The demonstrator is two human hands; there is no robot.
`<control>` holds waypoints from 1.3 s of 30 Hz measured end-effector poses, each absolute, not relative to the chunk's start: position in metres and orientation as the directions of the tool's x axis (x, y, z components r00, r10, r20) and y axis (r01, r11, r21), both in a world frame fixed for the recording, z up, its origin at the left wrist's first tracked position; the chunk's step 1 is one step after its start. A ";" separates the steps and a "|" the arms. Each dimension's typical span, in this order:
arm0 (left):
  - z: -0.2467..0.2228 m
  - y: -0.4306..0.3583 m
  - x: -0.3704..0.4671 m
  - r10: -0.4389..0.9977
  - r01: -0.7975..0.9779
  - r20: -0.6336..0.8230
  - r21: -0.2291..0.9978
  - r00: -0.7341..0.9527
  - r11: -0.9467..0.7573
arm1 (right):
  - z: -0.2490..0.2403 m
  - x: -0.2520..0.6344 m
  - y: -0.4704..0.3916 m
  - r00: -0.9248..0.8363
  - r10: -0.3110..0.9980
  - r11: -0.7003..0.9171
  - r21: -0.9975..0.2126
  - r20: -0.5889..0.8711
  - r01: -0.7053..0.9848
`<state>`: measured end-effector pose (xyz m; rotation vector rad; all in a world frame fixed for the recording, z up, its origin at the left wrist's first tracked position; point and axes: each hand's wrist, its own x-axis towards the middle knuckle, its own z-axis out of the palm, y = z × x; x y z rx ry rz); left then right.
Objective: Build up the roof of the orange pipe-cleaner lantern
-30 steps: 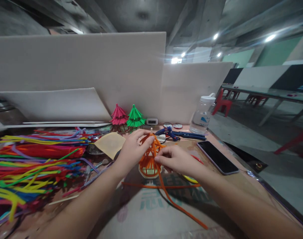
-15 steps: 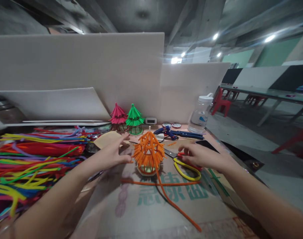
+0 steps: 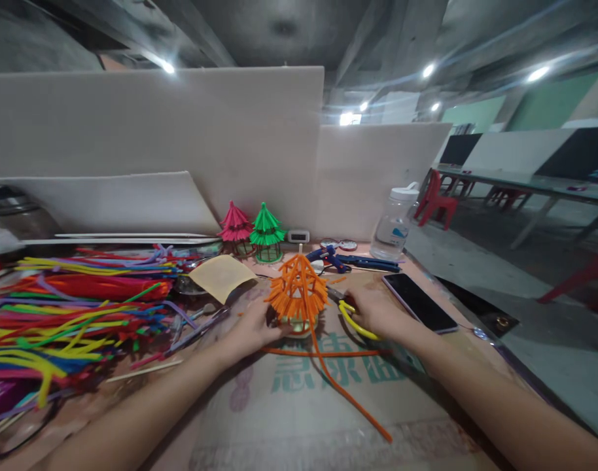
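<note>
A small orange pipe-cleaner pavilion (image 3: 299, 291) with a fringed, tiered roof stands on the printed cardboard (image 3: 260, 418). My left hand (image 3: 254, 330) is curled at its base, thumb in front, other fingers partly hidden behind. To the right, my right hand (image 3: 375, 311) is closed over a pair of yellow-handled scissors (image 3: 355, 320), their blades pointing toward the pavilion. A long orange pipe cleaner (image 3: 351, 402) trails from the pavilion toward me. Another orange strip (image 3: 338, 354) lies crosswise in front of it.
Bundles of coloured pipe cleaners (image 3: 83, 320) cover the left side. Pink (image 3: 235, 226) and green (image 3: 267, 232) pavilions stand behind, near a blue glue gun (image 3: 331, 258). A phone (image 3: 419, 302) and water bottle (image 3: 394, 226) are at right. White boards (image 3: 181, 131) wall the back.
My left hand has come right and nearer to the pavilion's base, which sits slightly further right. My right hand has closed over the scissors, which have shifted left. The phone is now uncovered.
</note>
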<state>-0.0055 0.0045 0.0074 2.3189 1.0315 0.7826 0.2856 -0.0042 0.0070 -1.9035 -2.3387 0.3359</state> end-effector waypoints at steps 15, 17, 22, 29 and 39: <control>-0.018 0.030 -0.030 0.812 0.504 0.424 0.638 0.400 -0.582 | 0.074 0.354 -0.018 -0.570 0.821 0.440 -0.663 0.025 0.605; -0.020 0.030 -0.032 0.811 0.507 0.430 0.633 0.397 -0.585 | 0.077 0.350 -0.023 -0.573 0.816 0.399 -0.647 -0.073 0.650; -0.024 0.031 -0.032 0.789 0.508 0.452 0.604 0.416 -0.614 | 0.073 0.340 -0.021 -0.532 0.837 0.329 -0.660 -0.128 0.676; -0.018 0.029 -0.029 0.748 0.518 0.491 0.539 0.446 -0.664 | 0.066 0.324 -0.020 -0.560 0.814 0.313 -0.696 -0.154 0.646; -0.009 0.022 -0.025 0.701 0.525 0.517 0.467 0.492 -0.712 | 0.072 0.315 -0.026 -0.567 0.816 0.368 -0.651 -0.117 0.664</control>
